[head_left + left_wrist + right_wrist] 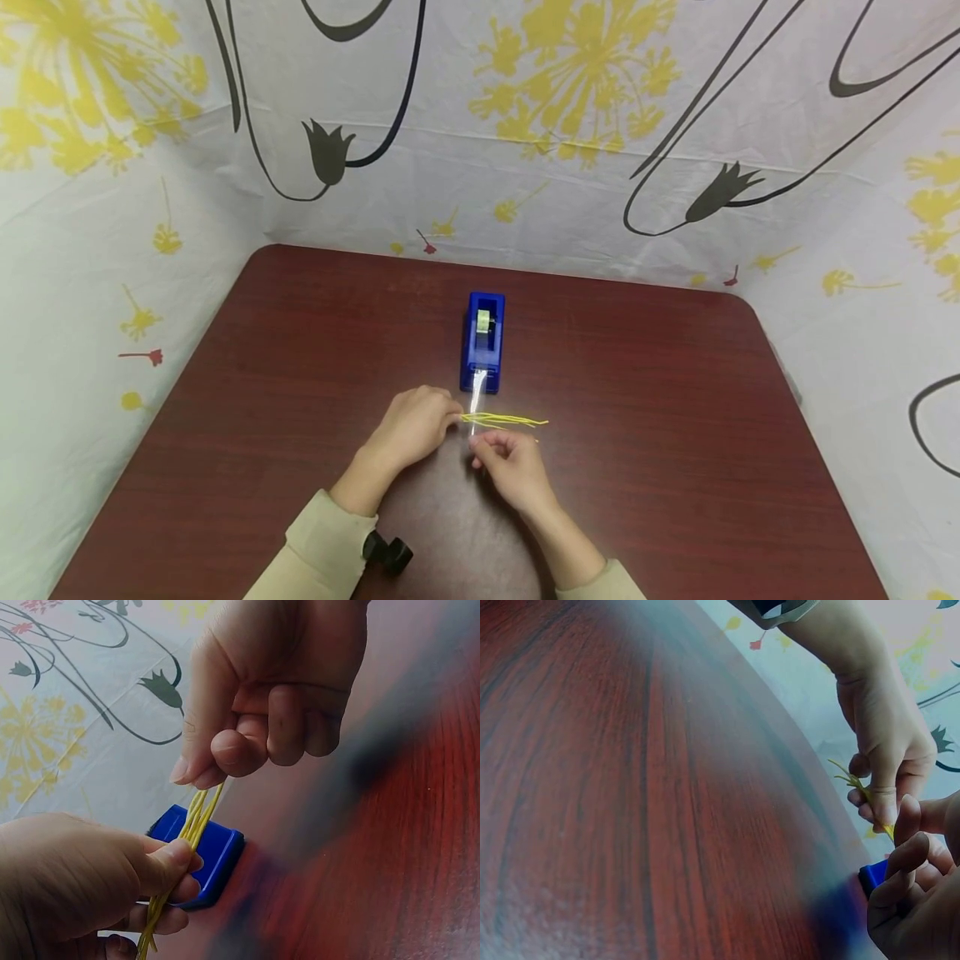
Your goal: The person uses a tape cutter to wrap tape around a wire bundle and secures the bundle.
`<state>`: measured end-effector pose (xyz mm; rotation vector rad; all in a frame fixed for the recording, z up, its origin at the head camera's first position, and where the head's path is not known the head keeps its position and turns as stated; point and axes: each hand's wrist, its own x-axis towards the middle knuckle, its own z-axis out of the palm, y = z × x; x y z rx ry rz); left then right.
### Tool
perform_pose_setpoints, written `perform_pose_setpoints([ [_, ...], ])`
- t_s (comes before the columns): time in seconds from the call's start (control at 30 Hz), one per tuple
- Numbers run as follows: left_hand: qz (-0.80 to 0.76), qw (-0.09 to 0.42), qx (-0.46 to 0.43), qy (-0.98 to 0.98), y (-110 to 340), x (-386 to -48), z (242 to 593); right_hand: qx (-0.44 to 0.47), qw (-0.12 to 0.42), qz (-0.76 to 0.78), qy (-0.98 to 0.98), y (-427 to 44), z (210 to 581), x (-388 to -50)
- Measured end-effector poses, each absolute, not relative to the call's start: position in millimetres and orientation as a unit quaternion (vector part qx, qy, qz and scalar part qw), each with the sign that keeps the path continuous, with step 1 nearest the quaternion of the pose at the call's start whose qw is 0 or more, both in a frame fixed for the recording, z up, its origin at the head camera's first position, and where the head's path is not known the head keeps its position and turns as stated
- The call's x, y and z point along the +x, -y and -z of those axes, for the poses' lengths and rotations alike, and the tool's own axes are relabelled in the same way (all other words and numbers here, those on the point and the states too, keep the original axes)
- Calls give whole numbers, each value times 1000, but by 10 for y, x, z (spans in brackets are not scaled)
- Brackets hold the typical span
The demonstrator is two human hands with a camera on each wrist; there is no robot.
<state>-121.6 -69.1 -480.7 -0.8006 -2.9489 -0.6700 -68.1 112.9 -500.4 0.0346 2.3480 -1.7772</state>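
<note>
My left hand (420, 423) pinches a bundle of thin yellow strands (506, 418) at its left end. The strands reach rightward across a strip of clear tape (477, 393). That strip stretches toward me from a blue tape dispenser (471, 342), and my right hand (519, 477) pinches its near end between thumb and finger. In the left wrist view, the left thumb presses on the strands (196, 819), while the right hand (277, 682) is above with curled fingers. The right wrist view shows loose strand ends (846, 776) poking out beside the left hand (889, 742); the tape cannot be made out there.
A dark red wood-grain table (660, 400) with rounded corners lies under everything. Behind it and at both sides hangs a white cloth (450, 158) with yellow and grey flower prints. A black device (387, 552) is strapped at the left wrist.
</note>
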Motion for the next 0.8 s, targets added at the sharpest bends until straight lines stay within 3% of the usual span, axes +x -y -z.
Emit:
perform_pose_setpoints([
  [0.8, 242, -26, -255, 936, 671, -1177, 4703, 21, 99, 608, -788, -1127, 4971, -657],
])
